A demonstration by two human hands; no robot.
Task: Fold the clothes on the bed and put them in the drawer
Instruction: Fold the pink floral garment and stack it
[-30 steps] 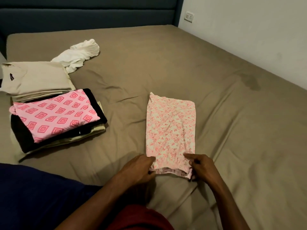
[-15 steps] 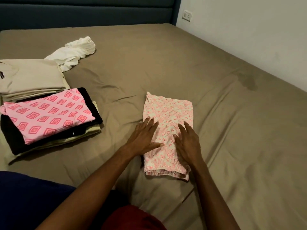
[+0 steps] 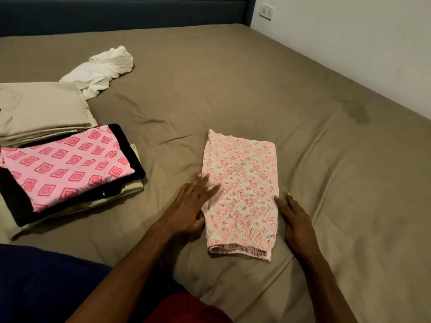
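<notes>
floral garment (image 3: 241,190) folded into a strip, flat mid-bed (image 3: 279,89) | left hand (image 3: 191,206) fingers straight, resting on its left edge | right hand (image 3: 297,220) flat, fingers straight, along its right edge | folded stack (image 3: 67,169) left | white cloth (image 3: 102,68) crumpled beyond

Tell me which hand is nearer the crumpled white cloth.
Left. The left hand lies at the floral garment's left edge, toward the white cloth; the right hand flanks its right edge.

Both hands slid off the floral garment (image 3: 241,187) to its sides.
</notes>
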